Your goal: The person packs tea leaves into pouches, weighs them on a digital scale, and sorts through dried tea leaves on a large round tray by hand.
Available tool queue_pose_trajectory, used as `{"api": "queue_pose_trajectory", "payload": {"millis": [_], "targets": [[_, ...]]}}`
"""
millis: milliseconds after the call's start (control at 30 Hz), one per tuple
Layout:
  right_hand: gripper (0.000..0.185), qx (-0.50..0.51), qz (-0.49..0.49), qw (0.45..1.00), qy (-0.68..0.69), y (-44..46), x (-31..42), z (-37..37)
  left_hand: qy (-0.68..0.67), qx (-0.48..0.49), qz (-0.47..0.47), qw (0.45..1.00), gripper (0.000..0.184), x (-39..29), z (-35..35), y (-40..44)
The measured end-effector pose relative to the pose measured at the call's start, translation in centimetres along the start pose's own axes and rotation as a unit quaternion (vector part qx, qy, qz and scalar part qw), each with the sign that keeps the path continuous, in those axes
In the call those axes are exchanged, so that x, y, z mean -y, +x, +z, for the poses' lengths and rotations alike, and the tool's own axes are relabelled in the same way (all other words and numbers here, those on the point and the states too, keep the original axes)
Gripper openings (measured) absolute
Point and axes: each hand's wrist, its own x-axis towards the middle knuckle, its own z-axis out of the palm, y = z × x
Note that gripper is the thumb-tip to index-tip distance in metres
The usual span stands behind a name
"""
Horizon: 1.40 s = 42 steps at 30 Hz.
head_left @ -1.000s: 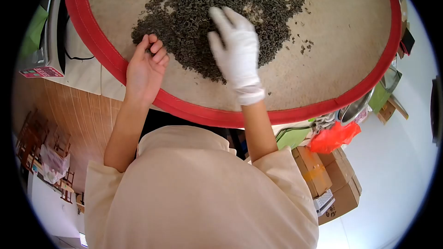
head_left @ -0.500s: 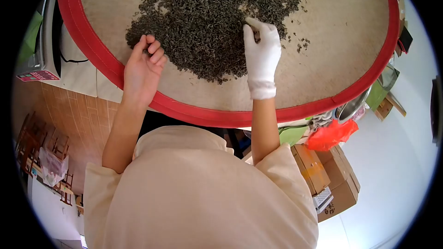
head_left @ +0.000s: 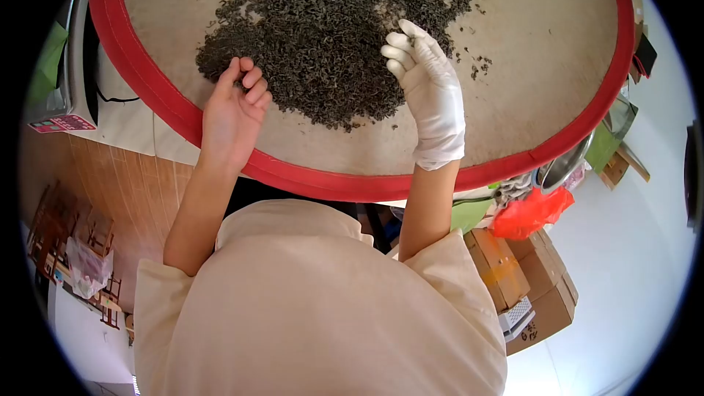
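We can read no words: left of the bare left hand (head_left: pixel 233 117), a pink label (head_left: pixel 62 124) on a silver-grey case (head_left: pixel 78 88) carries print too small for us, and below and right of the gloved right hand (head_left: pixel 431 84), a cardboard box (head_left: pixel 551 290) bears dark handwritten characters (head_left: pixel 529 331) we cannot make out

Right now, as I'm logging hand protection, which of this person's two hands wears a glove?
The right hand, by the dark leaf heap: a white glove covers it to the wrist, while the left hand is bare.
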Motion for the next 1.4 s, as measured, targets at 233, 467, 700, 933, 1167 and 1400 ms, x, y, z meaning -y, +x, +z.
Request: {"api": "queue_pose_trajectory", "payload": {"millis": [233,467,700,933,1167,1400], "targets": [[0.049,0.055,0.007,0.996,0.074,-1.3,0.6,1.2,0.013,0.015,-0.009,1.0,0.019,0.8,0.0,-0.3],[0.033,-0.011,-0.028,0.999,-0.045,-2.8,0.5,2.8,0.016,0.016,-0.007,1.0,0.018,1.1,0.1,-0.7],[0.021,-0.084,-0.027,0.985,-0.149,-4.1,-0.9,3.0,0.012,0.012,-0.022,1.0,0.018,2.2,-0.1,-0.8],[0.015,-0.007,0.045,0.989,-0.138,-8.3,-5.6,3.5,0.094,-0.02,-0.045,0.994,0.018,4.1,-1.0,-1.7],[0.021,-0.048,-0.098,0.937,-0.331,-8.6,-7.4,4.5,0.148,-0.06,-0.125,0.979,0.026,6.0,-1.3,-2.1],[0.017,-0.237,-0.171,0.75,-0.594,-5.0,-6.2,-1.9,0.087,-0.026,-0.09,0.992,0.016,4.5,-1.7,-1.6]]}}
